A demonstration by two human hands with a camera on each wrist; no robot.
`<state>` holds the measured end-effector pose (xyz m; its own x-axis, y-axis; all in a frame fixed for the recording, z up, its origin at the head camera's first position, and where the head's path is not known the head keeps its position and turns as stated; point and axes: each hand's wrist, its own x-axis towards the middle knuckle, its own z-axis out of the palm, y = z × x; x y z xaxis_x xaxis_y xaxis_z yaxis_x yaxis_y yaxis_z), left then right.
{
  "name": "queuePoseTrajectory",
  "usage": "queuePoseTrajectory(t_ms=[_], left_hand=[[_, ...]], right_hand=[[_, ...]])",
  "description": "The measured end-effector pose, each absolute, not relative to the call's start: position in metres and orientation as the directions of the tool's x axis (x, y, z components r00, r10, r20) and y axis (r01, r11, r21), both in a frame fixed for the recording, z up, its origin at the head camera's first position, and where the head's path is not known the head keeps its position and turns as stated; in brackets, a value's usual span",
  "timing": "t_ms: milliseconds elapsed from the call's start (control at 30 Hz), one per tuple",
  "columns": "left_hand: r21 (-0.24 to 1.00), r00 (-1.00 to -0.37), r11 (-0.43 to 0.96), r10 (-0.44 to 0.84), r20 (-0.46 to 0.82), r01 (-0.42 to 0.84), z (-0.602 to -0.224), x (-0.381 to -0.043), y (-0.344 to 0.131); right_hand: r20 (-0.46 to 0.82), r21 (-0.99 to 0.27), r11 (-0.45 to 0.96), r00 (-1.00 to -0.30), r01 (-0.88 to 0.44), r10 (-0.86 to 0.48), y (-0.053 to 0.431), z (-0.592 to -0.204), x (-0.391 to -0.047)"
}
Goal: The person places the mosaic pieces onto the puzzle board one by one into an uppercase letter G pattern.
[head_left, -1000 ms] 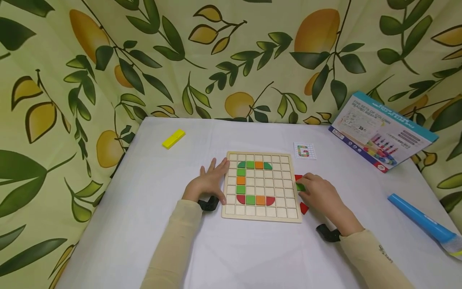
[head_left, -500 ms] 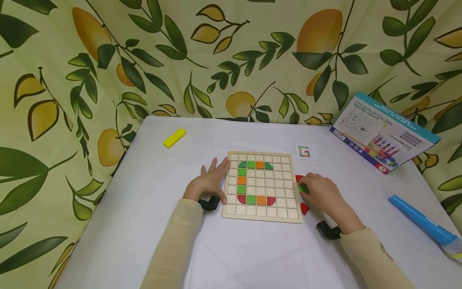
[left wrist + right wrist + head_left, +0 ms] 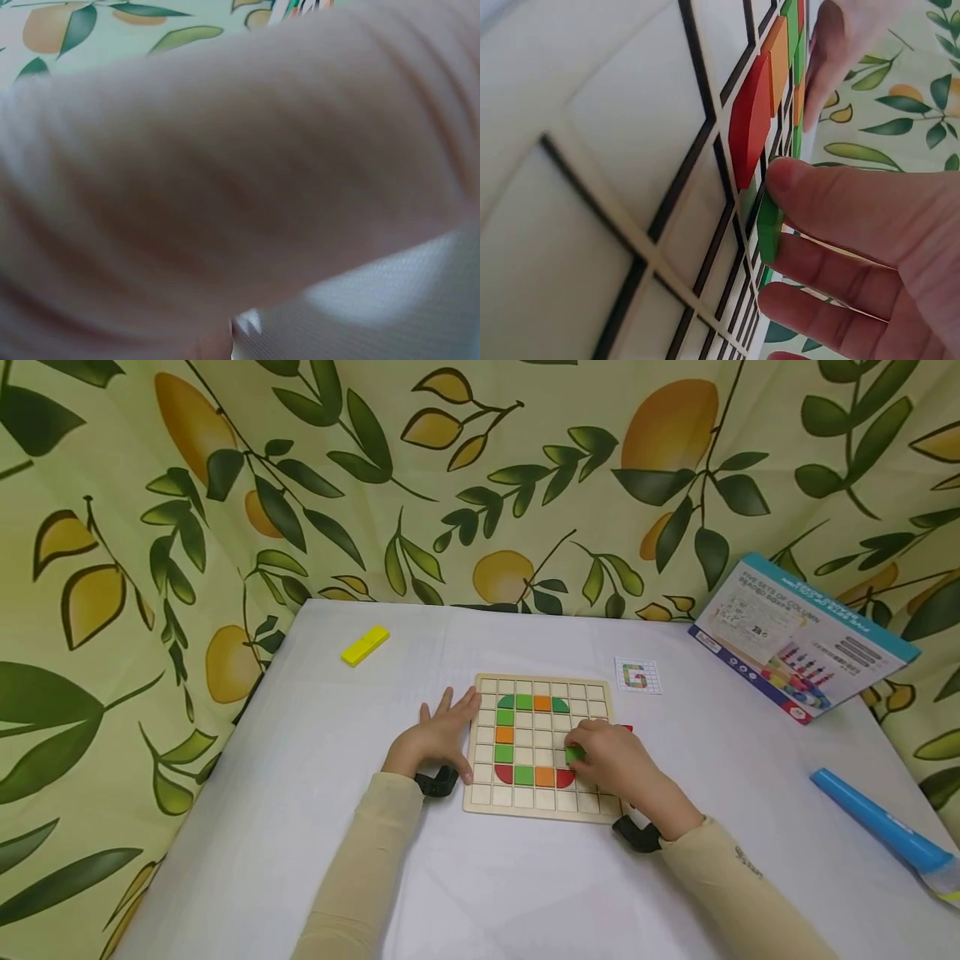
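A wooden grid board [image 3: 517, 802] lies on the white table. Green, orange and red tiles form a C-like outline on it. Over the board's right half, my right hand [image 3: 618, 764] pinches a green square tile [image 3: 769, 229] between thumb and fingers. That tile is tilted, close above the cell behind the red rounded corner tile [image 3: 565, 779]. My left hand [image 3: 435, 743] rests with spread fingers along the board's left edge. A red piece [image 3: 628, 727] shows at the board's right edge, partly hidden by my right hand. Blurred skin fills most of the left wrist view.
A small card [image 3: 638, 676] with a coloured G on a grid lies behind the board. A printed box [image 3: 802, 639] leans at the back right. Far right is a blue tube [image 3: 881, 818]; a yellow block [image 3: 365, 646] lies at the back left.
My right hand has carried the green tile leftward from beside the board to over its right half. My left hand has stayed at the left edge.
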<state>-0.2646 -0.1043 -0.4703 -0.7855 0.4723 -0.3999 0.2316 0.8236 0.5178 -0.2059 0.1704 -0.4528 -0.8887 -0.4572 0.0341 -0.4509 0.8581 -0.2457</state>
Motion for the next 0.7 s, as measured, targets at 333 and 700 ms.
queuePoseTrajectory(t_ms=[333, 700], left_hand=[[0.519, -0.785, 0.825, 0.467, -0.407, 0.222, -0.473, -0.266, -0.104], [0.529, -0.789, 0.822, 0.464, -0.404, 0.212, -0.471, -0.266, -0.104]], right_hand=[[-0.051, -0.274, 0.863, -0.89, -0.424, -0.453, 0.158, -0.457, -0.209], [0.024, -0.304, 0.872, -0.918, -0.383, -0.395, 0.18, -0.452, -0.209]])
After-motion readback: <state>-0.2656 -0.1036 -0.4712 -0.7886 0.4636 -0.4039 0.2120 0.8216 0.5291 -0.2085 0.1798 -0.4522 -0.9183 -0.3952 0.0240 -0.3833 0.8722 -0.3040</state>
